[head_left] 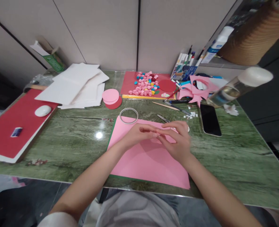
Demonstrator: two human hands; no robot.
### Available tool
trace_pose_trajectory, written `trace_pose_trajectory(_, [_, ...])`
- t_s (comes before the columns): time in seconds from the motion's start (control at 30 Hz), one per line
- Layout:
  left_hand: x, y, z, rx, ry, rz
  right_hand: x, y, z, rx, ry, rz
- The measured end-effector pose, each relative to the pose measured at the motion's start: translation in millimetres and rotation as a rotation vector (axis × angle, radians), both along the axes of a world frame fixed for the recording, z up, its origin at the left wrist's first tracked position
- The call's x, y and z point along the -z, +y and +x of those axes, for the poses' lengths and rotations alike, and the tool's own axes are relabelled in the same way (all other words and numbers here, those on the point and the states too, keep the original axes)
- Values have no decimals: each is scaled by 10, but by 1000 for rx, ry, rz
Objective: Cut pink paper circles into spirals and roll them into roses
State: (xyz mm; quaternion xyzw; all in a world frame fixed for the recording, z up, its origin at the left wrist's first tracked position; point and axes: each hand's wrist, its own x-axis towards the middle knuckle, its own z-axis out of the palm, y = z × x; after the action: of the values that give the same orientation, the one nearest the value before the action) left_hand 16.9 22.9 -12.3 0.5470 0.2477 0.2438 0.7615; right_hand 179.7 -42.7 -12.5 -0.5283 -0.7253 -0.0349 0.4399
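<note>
The fingertips of the left hand [139, 134] and the right hand [177, 142] meet tip to tip, each hand's fingers drawn together and curled. Whether something small is pinched between them is hard to tell, since the spot is blurred. Both hands hover low over the upper part of a pink sheet [149, 164], which lies flat on the green table [59, 138] directly in front of the person. A ring of tape [128, 115] rests on the sheet's far left corner, and scissors [163, 118] lie just beyond its far edge. A dark phone [210, 119] lies to the right, near the right hand. Farther back sit a stack of pink discs [110, 96] and a red tray [130, 82] scattered with small coloured pieces. A white mouse [43, 110] rests on a red board [7, 135] at far left.
</note>
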Motion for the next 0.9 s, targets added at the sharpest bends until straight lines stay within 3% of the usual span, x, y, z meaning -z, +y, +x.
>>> trace_pose_trajectory(0.13, [-42, -4, -12, 53, 29, 20, -10, -2, -4, -59, 44, -27])
trace_pose_trajectory(0.3, [-31, -52, 28, 46, -59, -86, -14, 5, -24, -49, 74, -37])
trace_pose_trajectory(0.7, [48, -80, 87, -136, -68, -108, 66, -1, -27, 73, -115, 70])
trace_pose_trajectory(0.9, [22, -64, 46, -18, -80, -104, 4, -8, -15, -39, 18, -26])
